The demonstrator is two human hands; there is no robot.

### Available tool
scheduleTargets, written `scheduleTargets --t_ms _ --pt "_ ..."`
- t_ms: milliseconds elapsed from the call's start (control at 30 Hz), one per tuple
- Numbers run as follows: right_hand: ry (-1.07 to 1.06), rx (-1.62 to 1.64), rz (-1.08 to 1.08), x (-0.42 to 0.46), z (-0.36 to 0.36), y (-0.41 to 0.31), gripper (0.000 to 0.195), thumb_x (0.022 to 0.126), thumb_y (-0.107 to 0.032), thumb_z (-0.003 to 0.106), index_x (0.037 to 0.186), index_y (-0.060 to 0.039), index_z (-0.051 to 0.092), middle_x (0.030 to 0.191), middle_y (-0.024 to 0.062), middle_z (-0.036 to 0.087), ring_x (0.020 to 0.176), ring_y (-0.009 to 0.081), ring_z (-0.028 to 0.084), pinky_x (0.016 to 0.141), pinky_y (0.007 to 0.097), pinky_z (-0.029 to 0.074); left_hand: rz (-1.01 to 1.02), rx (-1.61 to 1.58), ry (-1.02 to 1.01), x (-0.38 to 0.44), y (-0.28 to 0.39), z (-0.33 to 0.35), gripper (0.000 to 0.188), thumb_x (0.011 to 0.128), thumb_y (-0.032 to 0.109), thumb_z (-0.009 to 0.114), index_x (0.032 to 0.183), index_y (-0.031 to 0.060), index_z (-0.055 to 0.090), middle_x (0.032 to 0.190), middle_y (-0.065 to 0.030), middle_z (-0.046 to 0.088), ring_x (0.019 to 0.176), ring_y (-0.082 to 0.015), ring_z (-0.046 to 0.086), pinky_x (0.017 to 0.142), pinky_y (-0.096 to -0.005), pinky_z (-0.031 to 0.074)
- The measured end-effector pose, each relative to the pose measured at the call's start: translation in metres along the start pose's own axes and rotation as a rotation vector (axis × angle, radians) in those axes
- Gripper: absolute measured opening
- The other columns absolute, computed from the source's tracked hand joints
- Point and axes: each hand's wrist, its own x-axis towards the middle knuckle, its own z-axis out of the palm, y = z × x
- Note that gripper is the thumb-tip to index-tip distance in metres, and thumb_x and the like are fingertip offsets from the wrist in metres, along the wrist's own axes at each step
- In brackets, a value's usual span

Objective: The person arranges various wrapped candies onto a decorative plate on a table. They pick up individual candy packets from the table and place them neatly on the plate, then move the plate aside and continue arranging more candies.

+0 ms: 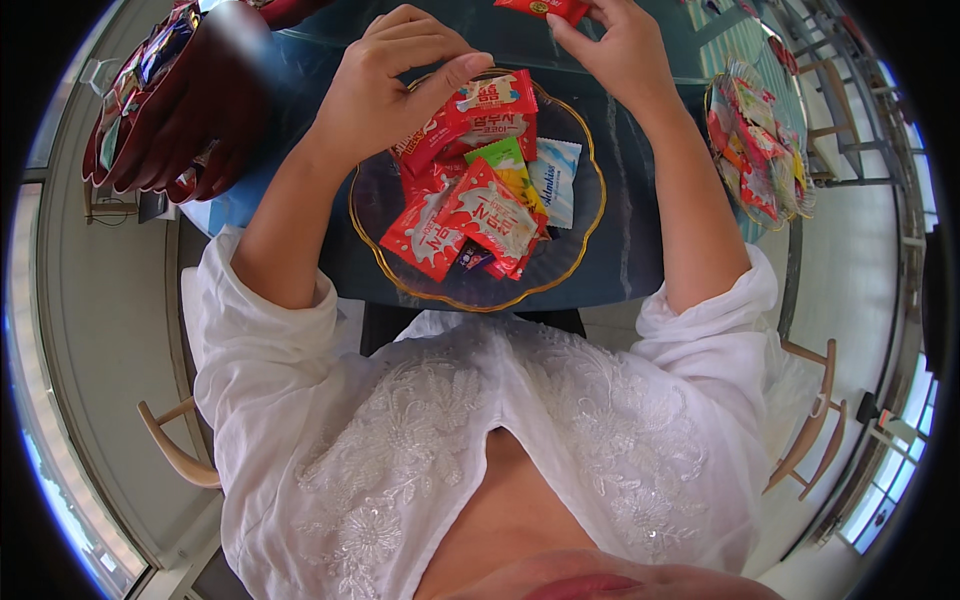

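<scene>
A clear plate with a scalloped gold rim (574, 259) lies before me, bearing a pile of wrapped sweets. Red-and-white packets (493, 210) make up most of the heap, with a green-and-yellow packet (510, 165) among them. On the pile's right side rests a pale blue-and-white packet (556, 182). My left hand (405, 82) is over the plate's far left edge, close to the red packets, its thumb extended; its curled fingers are partly hidden. Beyond the plate, to the right, my right hand (619, 45) grips another red packet (541, 7), cut off by the top edge.
To the left stands a dark red fluted container (180, 127) filled with shiny wrapped sweets. A second gold-rimmed dish of packets (757, 150) sits at the right. The table (622, 247) has a dark blue-green marbled top. Wooden chairs (176, 442) appear on both sides.
</scene>
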Motion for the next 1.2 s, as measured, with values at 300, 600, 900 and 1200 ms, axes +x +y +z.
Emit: scheduleTargets --t_ms 300,600,900,1200 --pt "-0.372 0.358 -0.236 -0.015 -0.005 -0.042 0.03 0.082 -0.01 0.072 0.112 -0.009 0.068 0.108 0.0065 0.07 0.102 0.0256 0.067 0.089 0.0329 0.054 -0.517 -0.08 0.279 0.0 -0.004 0.005 0.025 0.1 0.022 0.061 0.099 -0.0018 0.068 0.089 -0.0035 0.067 0.078 -0.0107 0.062 0.071 -0.0239 0.05" --pt "-0.51 0.261 -0.268 -0.024 -0.001 -0.049 0.033 0.082 -0.016 0.073 0.114 -0.0131 0.069 0.109 0.006 0.07 0.099 0.0269 0.064 0.087 0.0366 0.052 -0.295 0.056 0.168 -0.008 -0.018 0.014 0.02 0.097 0.022 0.064 0.105 0.0064 0.072 0.082 -0.0059 0.064 0.068 -0.0118 0.057 0.06 -0.0258 0.044" --pt "-0.033 -0.274 -0.072 -0.005 0.007 0.038 0.035 0.091 -0.021 0.067 0.119 -0.0007 0.062 0.126 0.019 0.06 0.121 0.0385 0.055 0.104 0.0438 0.044 -0.559 -0.263 0.091 -0.009 -0.02 0.018 0.031 0.102 0.035 0.056 0.102 0.0097 0.074 0.069 0.0065 0.056 0.06 -0.0001 0.043 0.052 -0.0204 0.032" --pt "-0.086 -0.572 -0.048 -0.01 0.021 0.089 0.047 0.097 -0.036 0.056 0.134 -0.0055 0.057 0.14 0.0174 0.054 0.135 0.0387 0.043 0.11 0.0459 0.037 -0.581 -0.349 0.063 -0.006 -0.022 0.022 0.035 0.102 0.037 0.055 0.1 0.0078 0.073 0.068 0.0069 0.055 0.059 0.0002 0.042 0.052 -0.0198 0.031"
